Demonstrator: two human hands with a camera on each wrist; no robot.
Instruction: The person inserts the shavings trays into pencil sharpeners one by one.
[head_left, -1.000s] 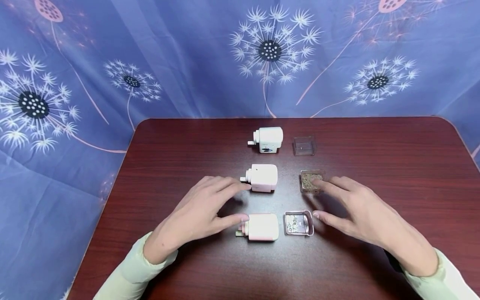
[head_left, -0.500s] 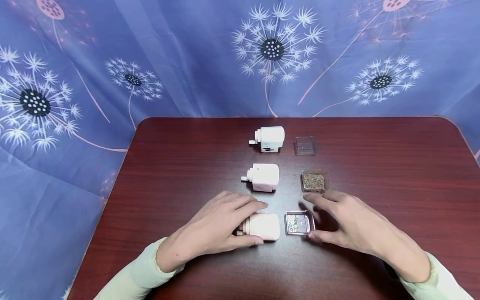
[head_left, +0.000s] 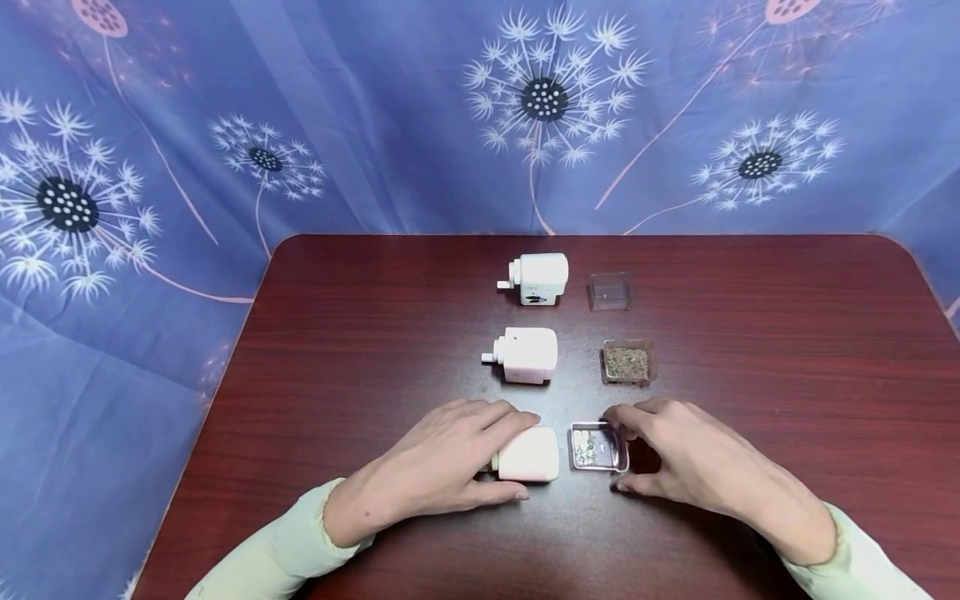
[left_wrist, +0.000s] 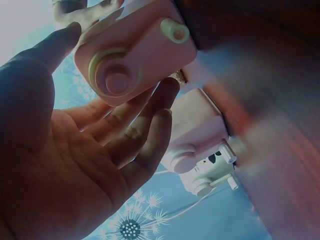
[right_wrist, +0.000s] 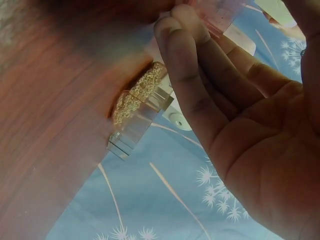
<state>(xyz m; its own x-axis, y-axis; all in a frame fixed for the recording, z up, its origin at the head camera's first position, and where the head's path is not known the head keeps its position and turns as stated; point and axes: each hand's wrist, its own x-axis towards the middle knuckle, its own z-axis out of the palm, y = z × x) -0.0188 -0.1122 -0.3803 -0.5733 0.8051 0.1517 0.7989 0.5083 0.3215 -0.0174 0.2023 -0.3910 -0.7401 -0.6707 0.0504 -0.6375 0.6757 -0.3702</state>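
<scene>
A pale pink hand-crank pencil sharpener point(head_left: 534, 455) lies nearest the person. My left hand point(head_left: 442, 458) holds it by its crank end, thumb along the near side and fingers along the far side. In the left wrist view its crank handle point(left_wrist: 175, 31) points toward the camera. Just right of it sits a clear shavings tray point(head_left: 598, 447) with a few light scraps inside. My right hand point(head_left: 690, 450) grips that tray at its right end, fingertips at the far edge and thumb at the near one. In the right wrist view the fingers partly hide the pinkish tray point(right_wrist: 220, 15).
Behind are a second pink sharpener point(head_left: 529, 356) and a white one point(head_left: 543, 278), cranks to the left. A tray full of shavings point(head_left: 627, 363) and a dark clear tray point(head_left: 610, 292) stand to their right. A blue flowered cloth point(head_left: 405, 117) hangs past the dark wooden table point(head_left: 337, 333).
My left hand has come right and toward the person onto the near sharpener. My right hand has drawn back from the full tray and closed about the near one.
</scene>
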